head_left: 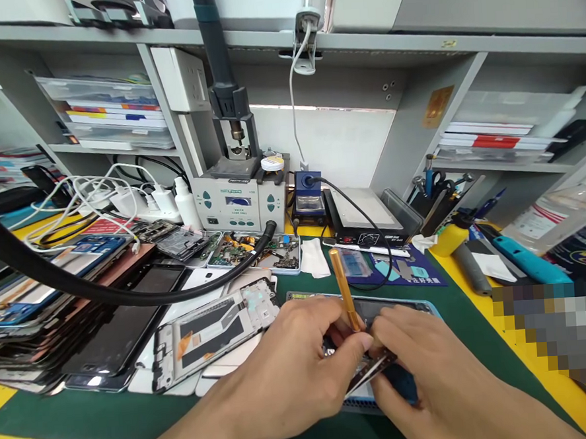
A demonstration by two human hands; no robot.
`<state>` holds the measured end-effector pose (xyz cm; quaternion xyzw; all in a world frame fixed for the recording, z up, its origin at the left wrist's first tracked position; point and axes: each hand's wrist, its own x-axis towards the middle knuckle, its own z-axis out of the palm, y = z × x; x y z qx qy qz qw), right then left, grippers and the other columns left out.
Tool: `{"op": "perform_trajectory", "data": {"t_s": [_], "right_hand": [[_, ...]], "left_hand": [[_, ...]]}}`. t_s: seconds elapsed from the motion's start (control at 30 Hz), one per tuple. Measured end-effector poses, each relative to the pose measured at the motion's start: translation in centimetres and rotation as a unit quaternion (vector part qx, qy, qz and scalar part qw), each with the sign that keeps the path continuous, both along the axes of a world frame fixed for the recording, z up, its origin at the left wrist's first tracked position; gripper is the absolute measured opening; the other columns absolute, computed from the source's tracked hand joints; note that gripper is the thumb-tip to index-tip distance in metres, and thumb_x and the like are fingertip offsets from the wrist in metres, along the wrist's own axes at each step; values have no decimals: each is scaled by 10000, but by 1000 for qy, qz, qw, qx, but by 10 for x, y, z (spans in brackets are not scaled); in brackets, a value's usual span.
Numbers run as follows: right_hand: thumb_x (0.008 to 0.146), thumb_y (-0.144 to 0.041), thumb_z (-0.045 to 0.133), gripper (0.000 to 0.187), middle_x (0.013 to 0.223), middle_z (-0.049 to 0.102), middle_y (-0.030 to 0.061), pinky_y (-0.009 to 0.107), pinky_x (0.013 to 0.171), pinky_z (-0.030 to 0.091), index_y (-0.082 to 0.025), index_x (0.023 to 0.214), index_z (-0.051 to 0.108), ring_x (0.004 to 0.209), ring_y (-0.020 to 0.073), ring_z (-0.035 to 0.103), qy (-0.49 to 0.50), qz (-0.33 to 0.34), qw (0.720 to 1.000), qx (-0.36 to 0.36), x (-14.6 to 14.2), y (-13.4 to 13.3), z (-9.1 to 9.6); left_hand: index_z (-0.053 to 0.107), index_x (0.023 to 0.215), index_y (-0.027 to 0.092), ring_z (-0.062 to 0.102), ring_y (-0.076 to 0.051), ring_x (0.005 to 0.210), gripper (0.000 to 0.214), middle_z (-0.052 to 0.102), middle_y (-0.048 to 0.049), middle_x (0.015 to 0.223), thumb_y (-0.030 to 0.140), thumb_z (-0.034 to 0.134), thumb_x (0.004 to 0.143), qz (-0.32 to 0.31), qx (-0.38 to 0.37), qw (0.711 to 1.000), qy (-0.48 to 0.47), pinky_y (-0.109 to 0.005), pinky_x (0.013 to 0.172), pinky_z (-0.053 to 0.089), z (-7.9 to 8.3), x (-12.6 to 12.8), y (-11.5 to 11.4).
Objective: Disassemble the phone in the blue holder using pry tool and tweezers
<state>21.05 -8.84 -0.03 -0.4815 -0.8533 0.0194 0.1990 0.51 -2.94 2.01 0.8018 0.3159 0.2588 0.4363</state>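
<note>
My left hand (301,358) is closed, with thumb and fingers pinching a gold, pen-shaped screwdriver (345,289) that stands almost upright. Close beside it, my right hand (425,357) is closed around thin metal tweezers (368,376), whose ends point down and left. Both hands are over a flat, blue-edged piece (430,305) on the green mat. My fingers cover most of its middle, so the screwdriver's lower end and any small part there are hidden.
Phone frames (215,330) and a pile of phone parts (26,328) lie left. A thick black hose (129,297) arches across from the soldering station (232,203). Behind are a tray of circuit boards (291,270) and a heating plate (365,215); a yellow bottle (450,238) stands right.
</note>
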Motion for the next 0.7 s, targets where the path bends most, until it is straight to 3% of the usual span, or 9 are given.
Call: {"op": "perform_trajectory", "data": {"t_s": [0.53, 0.7], "right_hand": [[820, -111, 543, 126, 769, 644, 63, 391, 639, 526, -201, 826, 630, 698, 250, 617, 3, -9, 1000, 7, -1, 1, 2], [779, -83, 541, 154, 751, 647, 46, 386, 667, 539, -228, 825, 563, 709, 255, 654, -15, -9, 999, 46, 2, 2, -4]], "left_hand": [[650, 828, 204, 557, -157, 732, 173, 647, 27, 772, 227, 573, 980, 8, -1, 1000, 3, -292, 684, 397, 3, 2, -1], [696, 883, 214, 618, -200, 838, 144, 692, -7, 873, 244, 581, 964, 17, -24, 999, 17, -319, 780, 438, 0, 3, -2]]}}
